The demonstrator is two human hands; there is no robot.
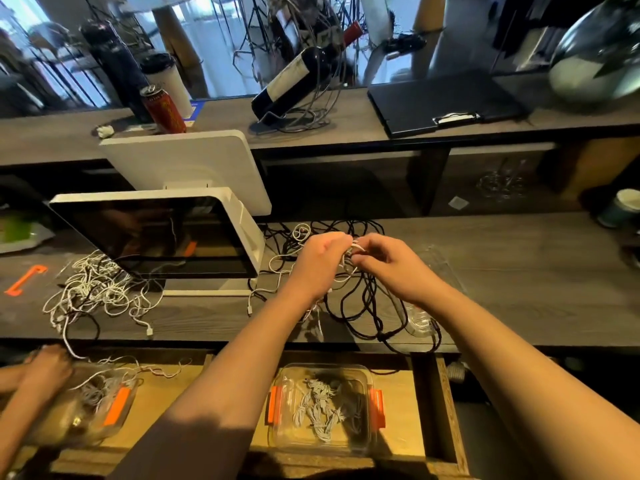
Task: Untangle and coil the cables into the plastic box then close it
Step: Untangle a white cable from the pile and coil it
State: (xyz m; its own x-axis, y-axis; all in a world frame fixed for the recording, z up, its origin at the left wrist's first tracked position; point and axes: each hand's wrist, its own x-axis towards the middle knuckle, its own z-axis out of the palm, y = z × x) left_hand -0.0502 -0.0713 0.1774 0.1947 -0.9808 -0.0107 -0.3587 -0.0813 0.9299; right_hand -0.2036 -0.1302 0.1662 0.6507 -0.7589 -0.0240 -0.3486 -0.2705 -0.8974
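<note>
Over the dark counter, my left hand [317,259] and my right hand [391,263] both pinch a thin white cable [356,247] between their fingertips. A tangle of black cables [363,299] lies under them, mixed with white ones. Below the counter, in an open wooden drawer, stands a clear plastic box [363,374] with orange clips, holding coiled white and dark cables [320,407]. Its clear lid [440,268] lies on the counter to the right of my hands.
A white touchscreen terminal [156,233] stands on the left. In front of it lies another heap of white cables [100,289]. Another person's hand [48,368] works at a second clear box [104,407] at lower left. A paper cup [620,209] stands far right.
</note>
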